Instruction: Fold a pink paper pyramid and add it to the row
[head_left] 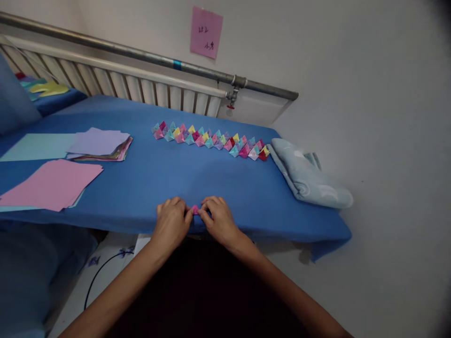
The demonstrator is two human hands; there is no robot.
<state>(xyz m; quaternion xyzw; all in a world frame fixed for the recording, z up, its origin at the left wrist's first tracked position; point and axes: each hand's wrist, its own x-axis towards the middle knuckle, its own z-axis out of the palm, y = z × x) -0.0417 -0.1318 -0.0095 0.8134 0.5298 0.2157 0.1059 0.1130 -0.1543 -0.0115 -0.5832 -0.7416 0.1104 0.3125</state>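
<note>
A small bright pink piece of folded paper (195, 210) is pinched between my two hands, close to the front edge of the blue-covered table (141, 188). My left hand (172, 218) grips its left side with closed fingertips. On the right side, my right hand (219, 218) holds it between thumb and fingers. The exact folds are too small to make out. Farther back, several folded paper boats (207, 139) in many colours stand in close rows across the table.
Loose pink sheets (58, 183) lie at the left front, with a stack of lilac and other coloured paper (98, 143) behind them. A folded light-blue blanket (306, 176) rests at the right end. A radiator (141, 89) and pipe (141, 58) run along the back wall.
</note>
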